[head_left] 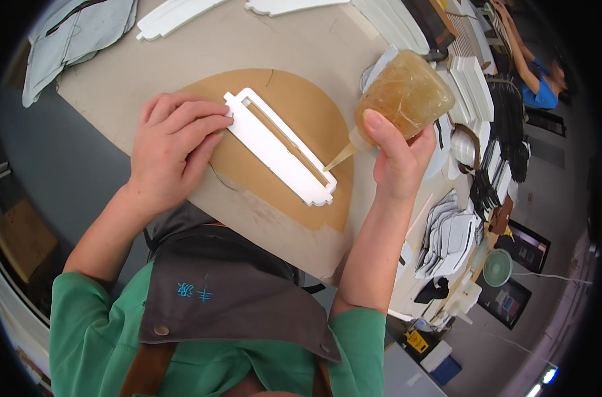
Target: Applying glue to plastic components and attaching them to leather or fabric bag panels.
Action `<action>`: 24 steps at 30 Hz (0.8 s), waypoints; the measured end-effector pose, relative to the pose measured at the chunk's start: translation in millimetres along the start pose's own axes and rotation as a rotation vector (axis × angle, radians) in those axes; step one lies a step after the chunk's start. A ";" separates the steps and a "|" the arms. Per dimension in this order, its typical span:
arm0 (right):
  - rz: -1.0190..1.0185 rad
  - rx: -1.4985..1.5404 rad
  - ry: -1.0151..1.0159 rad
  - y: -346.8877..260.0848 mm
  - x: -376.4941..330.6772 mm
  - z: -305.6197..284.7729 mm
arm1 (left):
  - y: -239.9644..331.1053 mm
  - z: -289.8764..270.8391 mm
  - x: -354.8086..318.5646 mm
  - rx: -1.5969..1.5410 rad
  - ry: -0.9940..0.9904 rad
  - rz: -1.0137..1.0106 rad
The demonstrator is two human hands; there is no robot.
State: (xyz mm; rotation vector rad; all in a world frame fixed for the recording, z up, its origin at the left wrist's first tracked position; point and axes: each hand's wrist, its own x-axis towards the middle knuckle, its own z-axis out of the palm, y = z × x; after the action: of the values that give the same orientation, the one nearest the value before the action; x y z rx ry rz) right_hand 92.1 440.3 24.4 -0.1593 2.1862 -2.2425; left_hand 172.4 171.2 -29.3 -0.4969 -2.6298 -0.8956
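Note:
A flat white strip with a long narrow slot and notched ends lies slantwise on a rounded tan board. At its upper-left end, the fingertips of my left hand are closed together on the strip, holding it against the board. My right hand is wrapped round a squeeze bottle of cloudy amber liquid, probably glue. The bottle is tipped over, and its pointed nozzle meets the strip by the lower-right end of the slot. Whether liquid is coming out is too small to tell.
The table carries more white pieces at the far edge and grey folded pieces at the far left. To the right are stacks of grey-white pieces and black strips. A person in blue is at far right.

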 end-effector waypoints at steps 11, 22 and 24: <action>-0.055 0.017 0.310 14.3 -40.2 -42.6 | 1.5 1.6 1.9 0.043 0.004 0.020; 0.228 0.720 0.355 16.7 -95.4 -48.5 | 0.4 -1.3 1.2 0.056 -0.035 0.034; 0.331 1.331 0.284 2.4 -95.2 -62.8 | 0.7 -1.0 0.6 0.049 -0.030 0.036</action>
State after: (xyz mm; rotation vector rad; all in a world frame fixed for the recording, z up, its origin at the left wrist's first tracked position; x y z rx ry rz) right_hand 181.9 509.9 14.0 0.4943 0.3143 -2.9821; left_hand 172.3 171.2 -27.9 -0.5479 -2.6541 -0.8167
